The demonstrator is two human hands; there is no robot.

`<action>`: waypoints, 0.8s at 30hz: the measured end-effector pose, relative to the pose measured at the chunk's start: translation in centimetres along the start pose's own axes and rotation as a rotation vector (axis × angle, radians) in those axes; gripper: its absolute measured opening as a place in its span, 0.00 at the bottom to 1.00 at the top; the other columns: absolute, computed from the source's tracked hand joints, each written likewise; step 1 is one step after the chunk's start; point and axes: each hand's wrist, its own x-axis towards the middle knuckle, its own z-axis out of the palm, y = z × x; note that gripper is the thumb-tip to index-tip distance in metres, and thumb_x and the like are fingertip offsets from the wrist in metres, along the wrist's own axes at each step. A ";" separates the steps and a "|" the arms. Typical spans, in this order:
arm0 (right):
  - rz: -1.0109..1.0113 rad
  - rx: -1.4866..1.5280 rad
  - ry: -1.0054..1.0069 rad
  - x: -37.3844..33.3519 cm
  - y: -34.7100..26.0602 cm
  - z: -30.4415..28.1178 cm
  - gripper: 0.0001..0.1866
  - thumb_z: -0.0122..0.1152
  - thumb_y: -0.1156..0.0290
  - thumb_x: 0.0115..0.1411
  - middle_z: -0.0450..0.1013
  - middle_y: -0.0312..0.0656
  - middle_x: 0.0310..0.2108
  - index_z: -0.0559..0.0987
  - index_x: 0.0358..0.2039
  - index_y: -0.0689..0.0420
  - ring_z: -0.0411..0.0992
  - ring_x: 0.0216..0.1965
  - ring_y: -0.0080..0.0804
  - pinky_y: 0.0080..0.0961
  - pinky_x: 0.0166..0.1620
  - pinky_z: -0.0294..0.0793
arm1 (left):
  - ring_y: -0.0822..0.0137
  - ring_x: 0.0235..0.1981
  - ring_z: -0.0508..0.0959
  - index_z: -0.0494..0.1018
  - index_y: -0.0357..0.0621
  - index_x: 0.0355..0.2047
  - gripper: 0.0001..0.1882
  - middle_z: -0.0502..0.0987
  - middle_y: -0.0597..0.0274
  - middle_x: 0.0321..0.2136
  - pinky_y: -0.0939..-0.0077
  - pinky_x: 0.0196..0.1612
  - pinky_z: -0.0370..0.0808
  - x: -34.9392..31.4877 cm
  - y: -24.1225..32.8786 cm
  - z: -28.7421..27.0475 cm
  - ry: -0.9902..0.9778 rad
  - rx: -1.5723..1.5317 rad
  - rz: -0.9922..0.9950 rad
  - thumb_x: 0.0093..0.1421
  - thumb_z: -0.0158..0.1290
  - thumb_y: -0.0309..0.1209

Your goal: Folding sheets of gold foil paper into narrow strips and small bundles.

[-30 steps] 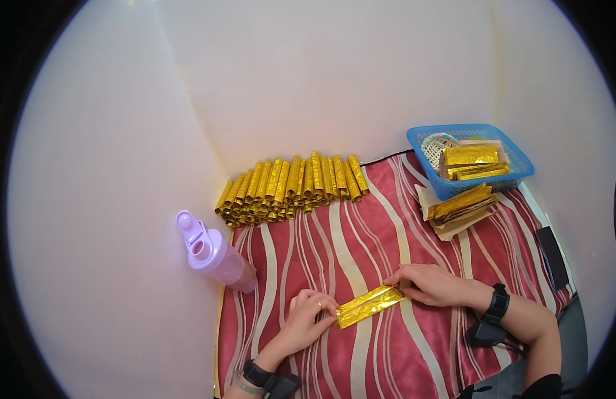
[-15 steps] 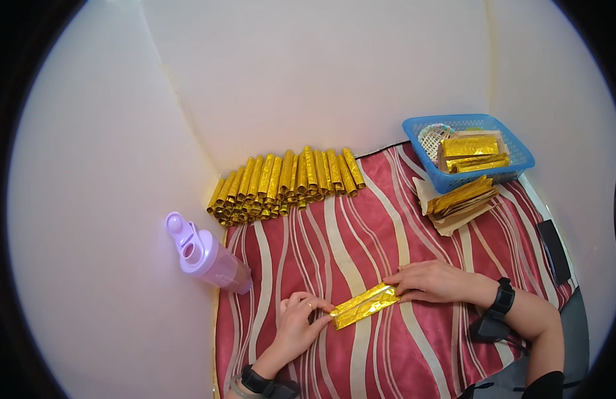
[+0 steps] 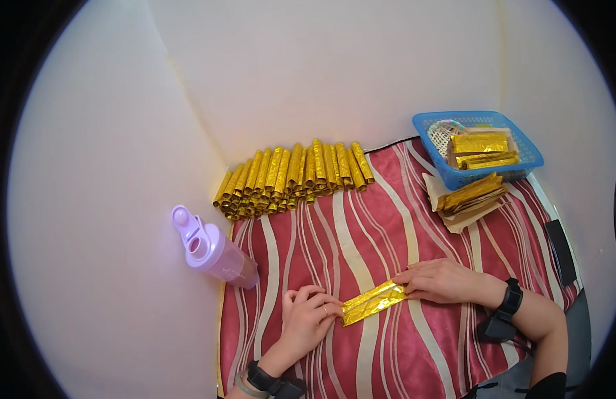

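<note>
A flat strip of shiny gold foil paper [image 3: 374,303], folded lengthwise with a seam along its middle, lies slanted on the striped cloth. At its left end, my left hand [image 3: 309,322] has thumb and fingers closed on the edge. My right hand [image 3: 442,280] pinches the other end, its fingertips partly covering the corner. Beyond them, several gold paper rolls [image 3: 298,171] are stacked in a long row against the back wall.
A lilac shaker bottle [image 3: 218,253] with its spout cap up stands at left by the wall. At the far right, a blue basket [image 3: 531,163] holds folded gold papers; a pile of brown-backed gold sheets [image 3: 469,203] lies before it. A black flat object [image 3: 561,253] rests along the right edge.
My left fingers have shifted at the strip's left end and now cover more of it. The right hand keeps its pinch. The whole view has moved slightly.
</note>
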 end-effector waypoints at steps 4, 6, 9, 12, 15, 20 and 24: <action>-0.027 0.021 0.037 0.0 0.5 0.2 0.09 0.63 0.67 0.55 0.76 0.39 0.47 0.76 0.31 0.58 0.75 0.46 0.39 0.31 0.48 0.76 | 0.66 0.48 0.70 0.81 0.55 0.28 0.08 0.79 0.77 0.37 0.64 0.50 0.58 -0.1 0.3 0.0 -0.032 -0.042 -0.038 0.46 0.65 0.29; -0.019 0.020 0.041 -0.1 0.4 0.2 0.08 0.63 0.68 0.54 0.76 0.39 0.47 0.77 0.31 0.58 0.75 0.46 0.39 0.31 0.48 0.77 | 0.64 0.50 0.69 0.82 0.54 0.26 0.07 0.79 0.76 0.39 0.63 0.53 0.57 -0.1 0.6 -0.3 -0.046 -0.178 -0.114 0.44 0.66 0.30; -0.029 0.027 0.060 0.0 0.3 0.2 0.07 0.63 0.70 0.53 0.77 0.40 0.45 0.77 0.30 0.58 0.76 0.45 0.39 0.32 0.46 0.77 | 0.63 0.52 0.68 0.83 0.54 0.26 0.06 0.79 0.76 0.40 0.63 0.55 0.57 -0.2 1.1 -0.9 -0.076 -0.190 -0.134 0.44 0.66 0.30; -0.039 0.017 0.086 0.1 0.3 0.3 0.07 0.62 0.71 0.51 0.78 0.40 0.43 0.77 0.30 0.58 0.77 0.43 0.39 0.32 0.44 0.78 | 0.62 0.51 0.69 0.83 0.53 0.25 0.05 0.79 0.76 0.40 0.62 0.55 0.58 -0.3 1.2 -0.7 -0.040 -0.121 -0.085 0.45 0.65 0.30; -0.016 0.003 0.088 0.2 0.1 0.3 0.06 0.61 0.72 0.51 0.78 0.40 0.42 0.77 0.30 0.59 0.77 0.42 0.38 0.31 0.43 0.79 | 0.60 0.50 0.71 0.82 0.53 0.25 0.05 0.79 0.75 0.38 0.55 0.54 0.59 -0.6 1.3 -0.3 0.032 -0.052 -0.008 0.45 0.64 0.33; 0.060 0.029 0.087 0.4 -0.4 0.1 0.07 0.60 0.72 0.50 0.78 0.40 0.41 0.77 0.31 0.58 0.77 0.41 0.36 0.30 0.42 0.79 | 0.59 0.51 0.70 0.80 0.51 0.25 0.05 0.78 0.74 0.38 0.47 0.56 0.59 -0.8 1.4 0.1 0.040 -0.058 -0.056 0.46 0.63 0.32; 0.043 0.021 0.069 0.7 -0.6 -0.3 0.08 0.62 0.71 0.52 0.78 0.39 0.42 0.77 0.33 0.58 0.77 0.42 0.36 0.30 0.42 0.79 | 0.57 0.53 0.69 0.78 0.51 0.25 0.05 0.77 0.74 0.40 0.43 0.57 0.59 -0.8 2.1 0.3 0.028 -0.021 -0.103 0.47 0.63 0.31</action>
